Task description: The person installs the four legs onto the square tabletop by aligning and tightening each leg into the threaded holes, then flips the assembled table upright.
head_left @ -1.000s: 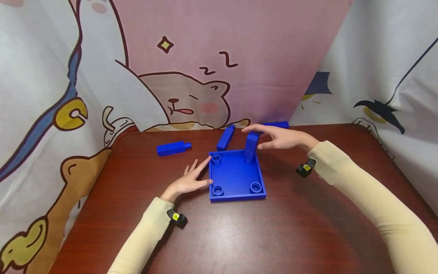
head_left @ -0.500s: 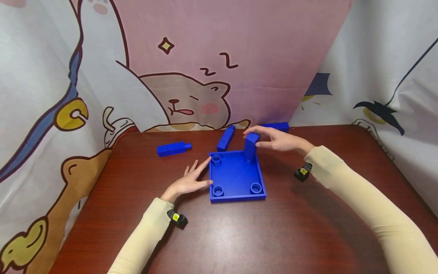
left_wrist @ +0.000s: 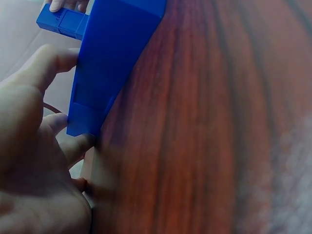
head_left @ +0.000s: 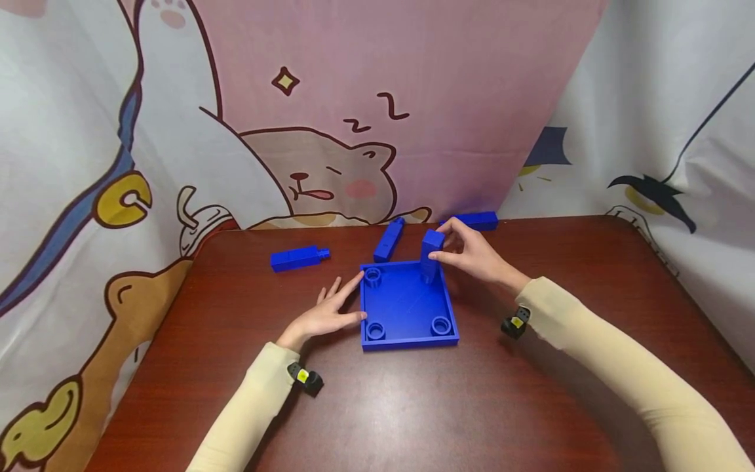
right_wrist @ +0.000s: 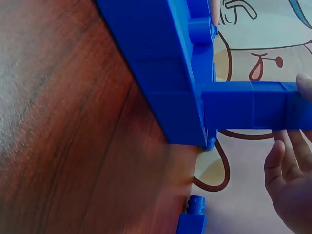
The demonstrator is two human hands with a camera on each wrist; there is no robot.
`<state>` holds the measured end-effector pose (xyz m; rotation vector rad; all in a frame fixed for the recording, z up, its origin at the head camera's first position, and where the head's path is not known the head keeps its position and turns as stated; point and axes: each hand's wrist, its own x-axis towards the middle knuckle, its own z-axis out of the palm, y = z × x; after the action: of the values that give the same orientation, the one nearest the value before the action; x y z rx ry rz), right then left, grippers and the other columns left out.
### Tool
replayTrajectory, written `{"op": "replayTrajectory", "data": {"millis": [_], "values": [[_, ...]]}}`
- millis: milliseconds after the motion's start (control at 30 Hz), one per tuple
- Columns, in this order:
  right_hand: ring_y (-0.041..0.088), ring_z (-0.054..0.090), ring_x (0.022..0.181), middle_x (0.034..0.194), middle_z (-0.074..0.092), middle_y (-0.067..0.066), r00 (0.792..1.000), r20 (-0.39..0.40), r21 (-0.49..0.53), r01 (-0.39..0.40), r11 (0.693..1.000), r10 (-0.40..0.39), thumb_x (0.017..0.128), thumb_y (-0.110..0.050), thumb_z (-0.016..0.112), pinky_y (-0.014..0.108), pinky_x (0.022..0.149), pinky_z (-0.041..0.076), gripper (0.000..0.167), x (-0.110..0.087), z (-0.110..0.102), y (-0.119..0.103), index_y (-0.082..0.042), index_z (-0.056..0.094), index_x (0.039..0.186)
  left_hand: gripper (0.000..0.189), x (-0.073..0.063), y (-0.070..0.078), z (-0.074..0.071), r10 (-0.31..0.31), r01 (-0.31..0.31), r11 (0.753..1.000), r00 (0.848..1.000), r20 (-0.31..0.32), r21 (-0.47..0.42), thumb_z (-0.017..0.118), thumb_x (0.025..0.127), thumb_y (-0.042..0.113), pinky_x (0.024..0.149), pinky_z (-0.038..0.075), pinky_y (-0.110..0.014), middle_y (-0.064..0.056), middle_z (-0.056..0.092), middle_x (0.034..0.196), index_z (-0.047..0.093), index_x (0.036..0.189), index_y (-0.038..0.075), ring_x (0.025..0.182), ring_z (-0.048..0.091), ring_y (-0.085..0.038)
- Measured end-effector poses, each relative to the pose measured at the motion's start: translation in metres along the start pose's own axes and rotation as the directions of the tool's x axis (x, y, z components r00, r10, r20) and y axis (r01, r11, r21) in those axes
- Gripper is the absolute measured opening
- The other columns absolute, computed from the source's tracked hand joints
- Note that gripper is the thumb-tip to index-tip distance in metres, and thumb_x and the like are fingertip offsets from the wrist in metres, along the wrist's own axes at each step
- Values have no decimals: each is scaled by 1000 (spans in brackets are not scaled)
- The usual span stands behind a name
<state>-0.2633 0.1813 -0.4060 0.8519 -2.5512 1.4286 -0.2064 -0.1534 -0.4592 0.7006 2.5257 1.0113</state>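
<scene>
A square blue tray-like base (head_left: 407,305) with raised rims lies on the table, round sockets in three visible corners. At its far right corner a blue block-shaped leg (head_left: 432,252) stands upright, its lower end hiding that corner. My right hand (head_left: 476,255) pinches the leg near its top between thumb and fingers. In the right wrist view, the leg (right_wrist: 248,105) meets the base (right_wrist: 161,73) at the corner. My left hand (head_left: 321,319) rests at the left rim, fingers spread and extended; in the left wrist view its fingertips touch the side of the base (left_wrist: 112,53).
Three more blue legs lie loose on the brown table (head_left: 401,406): one at left (head_left: 297,258), one behind the base (head_left: 388,241), and one at the back right (head_left: 478,221). A cartoon-printed cloth (head_left: 448,98) hangs behind the table.
My right hand has come down and closed its fingers round the upper part of the leg, its wrist dropping slightly. The left hand and the base have stayed put.
</scene>
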Motion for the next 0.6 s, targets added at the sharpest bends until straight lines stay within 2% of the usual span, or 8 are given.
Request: {"op": "replayTrajectory", "data": {"millis": [100, 200, 300, 400, 467, 600], "values": [[21, 61, 78, 94, 63, 9, 1000, -15, -1, 3, 1000, -3, 82, -8, 78, 26, 63, 48, 37, -1, 0, -1, -3, 53, 109, 84, 1, -1, 0, -2, 2, 1000, 1000, 4, 2, 60, 93, 40, 109, -9, -58, -4, 14, 160, 9, 157, 23, 144, -6, -38], [23, 61, 82, 97, 63, 11, 1000, 12, -7, -19, 1000, 19, 83, -12, 78, 31, 67, 49, 41, -1, -2, -1, -3, 54, 115, 84, 1, -1, -1, -7, 7, 1000, 1000, 10, 1, 60, 93, 41, 109, -10, -58, -4, 13, 161, 8, 157, 24, 144, -6, -37], [25, 57, 99, 115, 61, 13, 996, 82, -22, -32, 999, 33, 85, -17, 77, 40, 81, 48, 54, 2, -9, -2, -5, 51, 130, 85, 1, -1, -1, -9, 9, 1000, 1000, 12, 2, 60, 92, 42, 109, -10, -58, -3, 13, 161, 8, 157, 25, 144, -6, -36], [27, 50, 117, 131, 54, 11, 987, 157, 7, -15, 1000, 14, 87, -16, 74, 50, 94, 39, 64, 7, -17, -5, -9, 43, 143, 84, 1, -1, -1, -2, 2, 1000, 1000, 9, 4, 60, 92, 41, 109, -9, -59, -4, 13, 161, 9, 157, 24, 144, -6, -37], [28, 45, 124, 137, 51, 10, 979, 204, 61, -4, 998, -8, 88, -12, 71, 55, 100, 34, 66, 10, -22, -7, -11, 40, 146, 84, 0, -1, -1, 0, 0, 1000, 1000, 7, 3, 60, 93, 41, 109, -9, -59, -4, 13, 161, 9, 157, 24, 144, -6, -37], [26, 41, 131, 142, 48, 7, 955, 296, 129, -3, 992, -35, 90, -8, 68, 58, 102, 31, 63, 13, -28, -10, -13, 40, 147, 84, -1, 0, 0, 5, -5, 1000, 1000, 7, 1, 60, 93, 40, 109, -9, -60, -4, 13, 161, 9, 157, 23, 144, -6, -38]]}}
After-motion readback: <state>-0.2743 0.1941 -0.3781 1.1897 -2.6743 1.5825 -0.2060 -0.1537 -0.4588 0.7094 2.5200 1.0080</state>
